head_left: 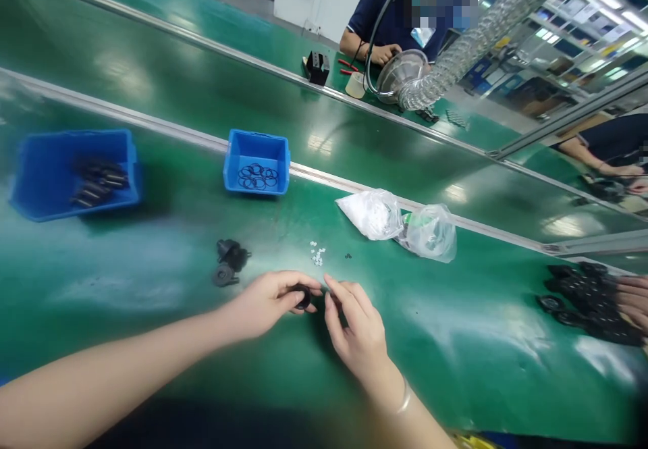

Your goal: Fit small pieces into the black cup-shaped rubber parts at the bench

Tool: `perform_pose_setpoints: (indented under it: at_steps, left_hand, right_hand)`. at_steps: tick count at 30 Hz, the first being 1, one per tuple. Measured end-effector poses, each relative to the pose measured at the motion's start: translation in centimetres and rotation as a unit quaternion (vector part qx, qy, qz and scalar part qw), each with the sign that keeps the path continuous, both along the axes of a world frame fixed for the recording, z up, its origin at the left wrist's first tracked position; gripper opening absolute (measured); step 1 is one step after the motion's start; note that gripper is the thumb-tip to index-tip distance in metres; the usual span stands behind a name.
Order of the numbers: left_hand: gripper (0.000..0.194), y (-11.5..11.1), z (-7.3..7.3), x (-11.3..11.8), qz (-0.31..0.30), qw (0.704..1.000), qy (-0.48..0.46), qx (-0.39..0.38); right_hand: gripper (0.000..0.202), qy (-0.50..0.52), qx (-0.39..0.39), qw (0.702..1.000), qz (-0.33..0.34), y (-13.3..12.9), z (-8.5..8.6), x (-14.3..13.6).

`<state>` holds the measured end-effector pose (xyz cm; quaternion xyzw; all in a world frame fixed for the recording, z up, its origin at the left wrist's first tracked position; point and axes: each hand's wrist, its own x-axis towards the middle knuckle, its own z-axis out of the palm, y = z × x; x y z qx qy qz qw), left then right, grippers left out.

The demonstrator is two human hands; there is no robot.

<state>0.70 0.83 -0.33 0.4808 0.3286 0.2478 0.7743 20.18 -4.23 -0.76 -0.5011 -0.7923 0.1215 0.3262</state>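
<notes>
Near the middle of the bench my left hand [276, 298] grips a small round black part [302, 297] between thumb and fingers. Just right of it my right hand [357, 321] has thumb and index finger drawn together in a pinch; whatever is between the tips is too small to make out. Beyond the hands lies a loose group of tiny white pieces [318, 257], with a few tiny black pieces [348, 256] to their right. A cluster of black moulded parts [230, 260] rests left of my left hand.
A blue bin [114, 142] at left holds dark cylindrical parts; a smaller blue bin [257, 145] contains black rings. Two clear plastic bags [377, 216] lie against a metal rail. Black parts [582, 300] and another person's hand [632, 300] are at right. Across the bench, a person works beside a transparent duct [455, 64].
</notes>
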Motion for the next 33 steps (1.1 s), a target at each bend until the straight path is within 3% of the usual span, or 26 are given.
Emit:
perform_pose_setpoints:
  at_steps: [3,5,9,11,12,14,17,19,21,22,24,26,28,31,33]
  left_hand:
    - [0.023,-0.4,0.0,0.1,0.014,1.000,0.006,-0.006]
    - [0.023,-0.8,-0.1,0.2,0.023,0.998,0.041,0.031]
    - [0.033,-1.2,0.6,-0.1,-0.027,0.975,0.149,0.161]
    - [0.038,-0.8,1.7,-0.7,-0.050,0.945,0.202,0.251]
    - [0.039,-0.5,2.3,-1.2,-0.048,0.918,0.239,0.314]
    - [0.035,0.4,3.4,-2.5,-0.019,0.818,0.352,0.455]
    - [0.033,2.0,3.5,-4.8,-0.016,0.660,0.498,0.562]
    - [0.033,2.8,2.5,-6.2,-0.037,0.592,0.559,0.579]
    - [0.041,3.2,1.1,-7.2,-0.054,0.558,0.594,0.577]
    - [0.046,3.2,0.5,-7.5,-0.058,0.552,0.601,0.575]
    - [0.045,3.3,0.0,-7.8,-0.065,0.552,0.597,0.579]
    - [0.036,3.3,0.3,-7.7,-0.081,0.559,0.584,0.583]
    - [0.031,3.5,1.1,-7.3,-0.097,0.565,0.578,0.581]
    - [0.031,4.2,1.9,-6.4,-0.082,0.567,0.574,0.585]
    - [0.034,4.4,2.2,-5.9,-0.050,0.587,0.557,0.585]
  right_hand:
    - [0.053,-0.043,-0.006,0.996,0.079,-0.1,0.2,-0.3]
    - [0.053,-0.100,0.014,0.988,0.114,-0.1,0.2,-0.8]
    - [0.043,-0.165,0.056,0.978,0.115,-0.3,0.3,-1.4]
    - [0.037,-0.158,0.034,0.984,0.078,-0.1,0.5,-0.4]
    - [0.035,-0.154,0.012,0.987,0.036,0.1,0.7,0.6]
    - [0.032,-0.160,-0.039,0.983,-0.085,0.6,1.0,3.8]
    - [0.031,-0.219,-0.080,0.932,-0.278,0.6,1.5,10.1]
    - [0.035,-0.266,-0.061,0.876,-0.398,0.0,1.9,13.7]
    - [0.039,-0.286,-0.029,0.833,-0.473,-0.6,2.1,15.5]
    - [0.039,-0.279,-0.019,0.829,-0.484,-0.7,2.1,15.6]
    - [0.034,-0.223,-0.024,0.866,-0.447,-0.3,2.0,14.4]
    - [0.024,-0.127,-0.062,0.924,-0.357,0.7,1.7,11.9]
    - [0.016,-0.042,-0.107,0.960,-0.257,2.0,1.2,9.0]
    - [0.011,0.006,-0.126,0.976,-0.176,3.7,0.5,5.5]
    - [0.009,0.001,-0.112,0.981,-0.158,4.5,0.2,4.2]
